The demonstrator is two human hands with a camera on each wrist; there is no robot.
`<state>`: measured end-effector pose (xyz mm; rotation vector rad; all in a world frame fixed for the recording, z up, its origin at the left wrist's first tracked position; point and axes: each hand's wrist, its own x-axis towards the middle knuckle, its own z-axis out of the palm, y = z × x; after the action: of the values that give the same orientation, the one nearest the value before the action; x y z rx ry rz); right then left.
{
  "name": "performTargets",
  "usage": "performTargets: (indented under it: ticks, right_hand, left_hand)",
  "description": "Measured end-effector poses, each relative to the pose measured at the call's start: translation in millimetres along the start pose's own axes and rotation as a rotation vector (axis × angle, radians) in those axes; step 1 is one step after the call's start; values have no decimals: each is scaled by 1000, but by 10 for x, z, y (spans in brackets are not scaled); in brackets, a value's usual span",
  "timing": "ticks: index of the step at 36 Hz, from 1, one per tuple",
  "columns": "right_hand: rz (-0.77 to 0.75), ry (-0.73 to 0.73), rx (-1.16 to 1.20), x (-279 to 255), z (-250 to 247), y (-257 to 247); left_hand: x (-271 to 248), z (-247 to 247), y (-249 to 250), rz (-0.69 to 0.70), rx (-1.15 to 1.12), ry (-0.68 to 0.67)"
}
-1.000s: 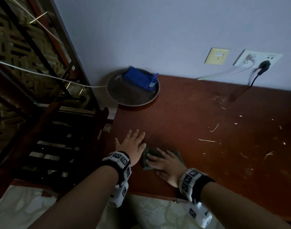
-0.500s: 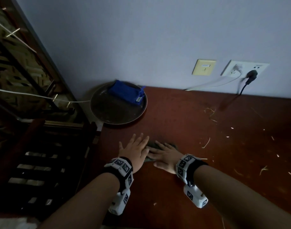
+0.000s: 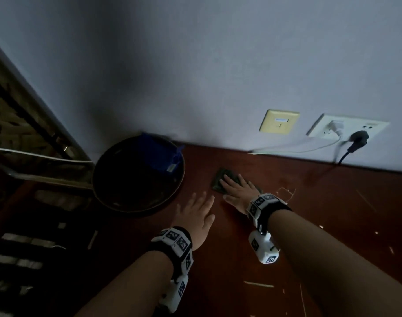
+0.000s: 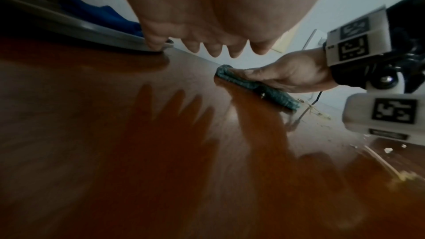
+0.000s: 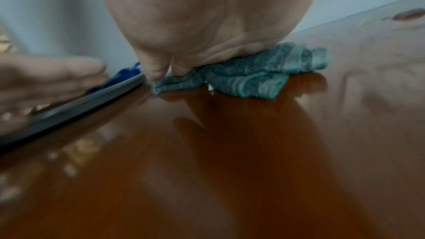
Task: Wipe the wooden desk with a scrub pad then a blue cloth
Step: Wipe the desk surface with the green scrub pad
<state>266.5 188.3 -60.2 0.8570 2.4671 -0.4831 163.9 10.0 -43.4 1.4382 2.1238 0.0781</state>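
Domestic room, dim. Evidence: polished wooden desk [image 3: 252, 248] against a plain painted wall [image 3: 195, 65]; wall socket [image 3: 346, 126] with plugs far right; carved wooden furniture [image 3: 24, 133] left.

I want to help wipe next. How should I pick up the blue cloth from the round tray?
Probably pinch the blue cloth at its near edge, where the tag corner sticks out past the round tray rim, coming from above. It lies folded flat against the wall, so the far side is blocked.

Right hand [image 3: 237, 193] and scrub pad [image 3: 220, 181] now farther up the desk [image 3: 332, 213], apart from left hand [image 3: 199, 216], nearer the wall.
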Motion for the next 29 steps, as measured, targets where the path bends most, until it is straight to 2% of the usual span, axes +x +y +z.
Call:
performTargets:
  ticks: [9, 15, 21, 23, 26, 29]
  right_hand:
    - [82, 23, 50, 337, -382, 753]
    - [111, 37, 48, 238, -501, 1336]
    - [118, 96, 119, -28, -383, 1636]
    - [72, 162, 226, -131, -325, 1616]
    - [59, 145, 469, -280, -322, 1579]
    - [116, 233, 833, -326, -366, 1758]
  left_hand:
    - [534, -38, 342, 11, -3, 0]
    - [737, 15, 477, 2, 30, -22]
    - [805, 58, 595, -15, 44, -58]
    - [816, 75, 620, -20, 65, -64]
    - [849, 93, 637, -27, 81, -57]
    - [894, 74, 634, -29, 106, -49]
